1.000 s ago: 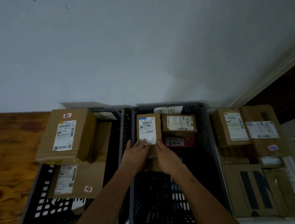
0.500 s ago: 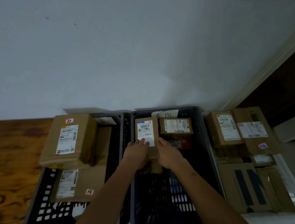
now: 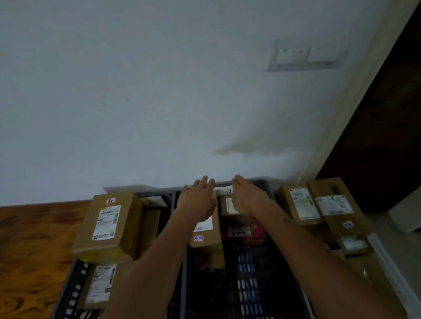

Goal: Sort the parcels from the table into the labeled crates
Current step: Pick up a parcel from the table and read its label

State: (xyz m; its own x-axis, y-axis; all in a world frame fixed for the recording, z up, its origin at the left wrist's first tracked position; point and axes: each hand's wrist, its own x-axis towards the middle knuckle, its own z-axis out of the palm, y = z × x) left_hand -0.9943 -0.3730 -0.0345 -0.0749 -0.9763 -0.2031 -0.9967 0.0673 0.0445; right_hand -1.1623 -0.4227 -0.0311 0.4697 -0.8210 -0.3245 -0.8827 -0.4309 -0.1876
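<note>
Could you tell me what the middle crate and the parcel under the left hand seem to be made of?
Middle crate: looks like dark moulded plastic, matt, with slotted floor openings. Parcel: seemingly brown cardboard, dull, with a white printed label under the left hand.

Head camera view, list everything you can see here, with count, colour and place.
Crates: at least two, dark grey, side by side against the wall.
Parcels: several, brown cardboard; large one atop the left crate, small one in the middle crate, more stacked at right.
Red parcel: one, middle crate.
Wall switch plate: one, white, upper right.
Floor: wood, brown, left.
Left hand: fingers straight, above the small parcel.
Right hand: fingers extended, middle crate's far end.
</note>
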